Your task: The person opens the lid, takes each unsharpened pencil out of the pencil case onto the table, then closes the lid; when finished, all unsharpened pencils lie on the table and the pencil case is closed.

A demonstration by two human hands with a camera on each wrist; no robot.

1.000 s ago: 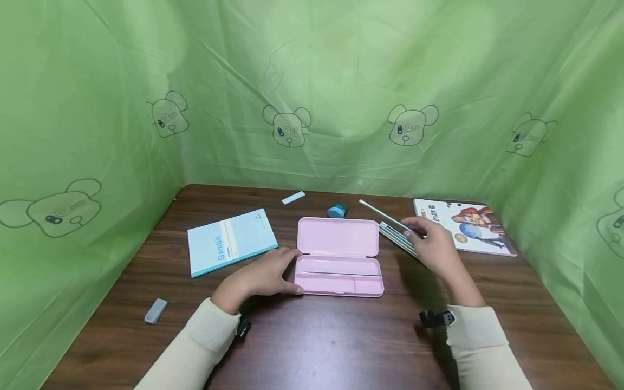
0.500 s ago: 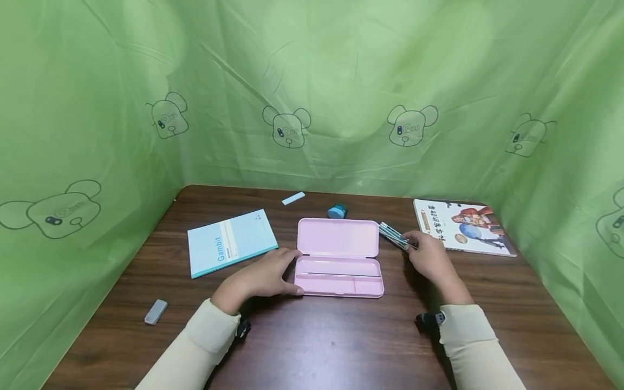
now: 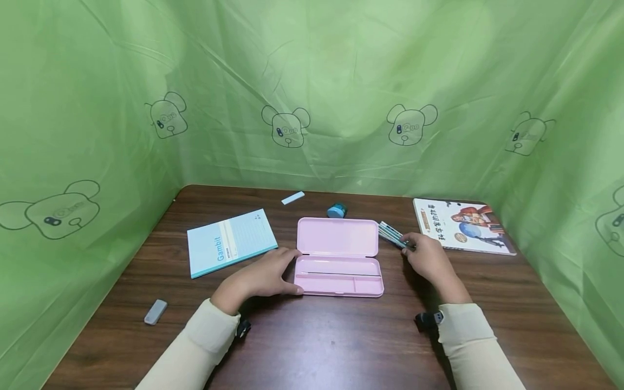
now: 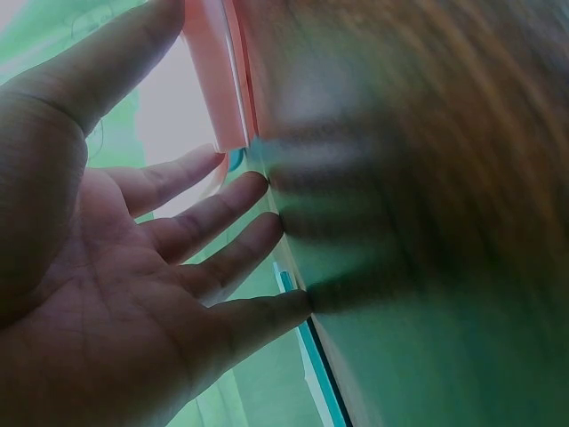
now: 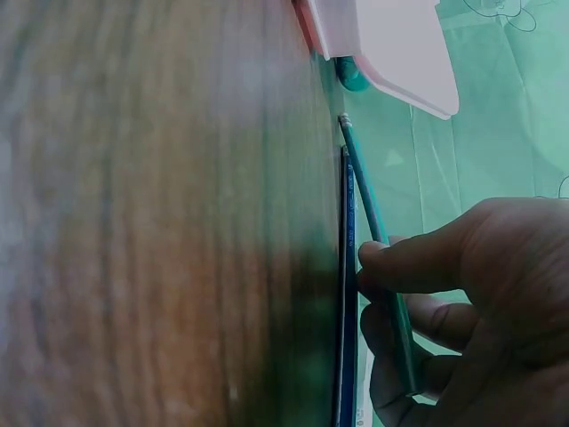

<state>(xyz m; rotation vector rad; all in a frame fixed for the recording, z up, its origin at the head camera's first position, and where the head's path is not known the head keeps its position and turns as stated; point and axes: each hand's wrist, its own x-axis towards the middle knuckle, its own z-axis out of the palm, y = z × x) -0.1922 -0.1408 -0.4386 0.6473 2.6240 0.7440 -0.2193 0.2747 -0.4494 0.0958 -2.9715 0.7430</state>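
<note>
A pink pencil case [image 3: 338,237] lies with its lid raised back and a thin dark line along its divider. My left hand [image 3: 260,273] touches the left end of the case, thumb at the front corner and index finger near the hinge. In the left wrist view the fingers [image 4: 204,222] are spread, fairly straight. To the right of the case my right hand [image 3: 429,262] pinches a green pencil [image 5: 369,191] between thumb and fingers, its eraser end tilted slightly up. Several pencils [image 3: 388,232] lie beneath and beside it, partly hidden by the hand.
On the left lie a light blue notebook [image 3: 231,241] and a grey eraser-like block [image 3: 156,312]. Behind the case are a pale blue strip [image 3: 293,197] and a blue-green round sharpener-like object [image 3: 337,210]. A picture book [image 3: 468,227] lies at right; green curtains enclose the table [image 3: 331,346].
My right hand has lowered the pencil it held above the others, down to the bunch, moving slightly left. My left hand has stayed at the case.
</note>
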